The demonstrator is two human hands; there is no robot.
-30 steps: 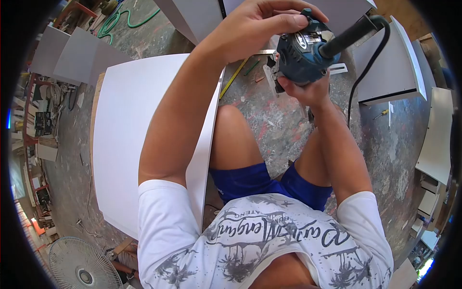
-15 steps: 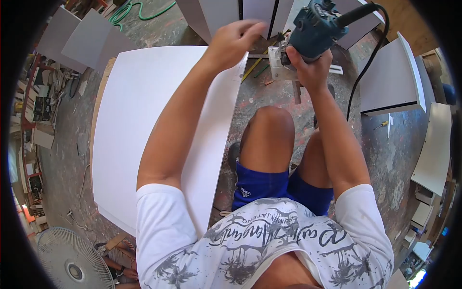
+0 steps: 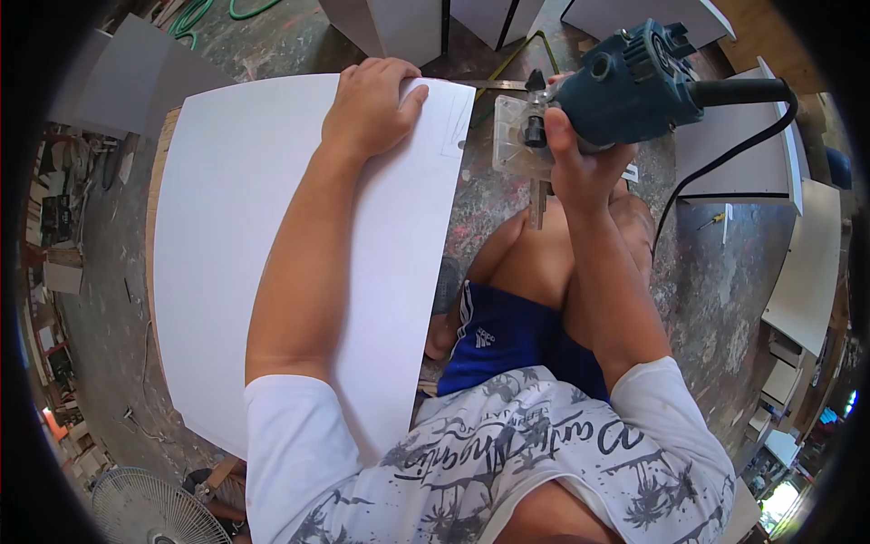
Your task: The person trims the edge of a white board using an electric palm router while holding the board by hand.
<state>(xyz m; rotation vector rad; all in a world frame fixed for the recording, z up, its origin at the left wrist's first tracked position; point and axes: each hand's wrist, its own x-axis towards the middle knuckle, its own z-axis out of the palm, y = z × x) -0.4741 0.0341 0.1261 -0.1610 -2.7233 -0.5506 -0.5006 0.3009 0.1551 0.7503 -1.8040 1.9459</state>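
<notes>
**Clerk:** State of the hands?

**Inspector:** The right hand [image 3: 591, 172] grips the teal power tool [image 3: 625, 86] firmly around its lower body. The left hand [image 3: 370, 109] lies palm down on the white panel [image 3: 227, 227], at the far edge; its fingertips are hidden, so whether they clamp that edge cannot be told.

**Clerk:** Position of the tool?

**Inspector:** Held in the air to the right of the panel, tipped on its side, the clear base plate [image 3: 510, 136] facing the panel. No contact is visible. A metal bar [image 3: 539, 208] projects from the plate, in front of the leg [image 3: 535, 254].

**Clerk:** Step in hand?

**Inspector:** Judged to be positioning: one hand steadies the panel, the other carries the tool. Any move from here would call for a firm left hand and a plate turned flat to its surface.

**Clerk:** Edges and room?

**Inspector:** The panel's right edge runs beside the blue shorts [image 3: 498, 335]. A dark spot [image 3: 463, 145] sits on that edge near the far corner. Floor [image 3: 480, 192] and legs occupy the gap below the tool. The black cord [image 3: 743, 92] loops down before a standing panel [image 3: 761, 172], likely limiting travel rightward.
</notes>
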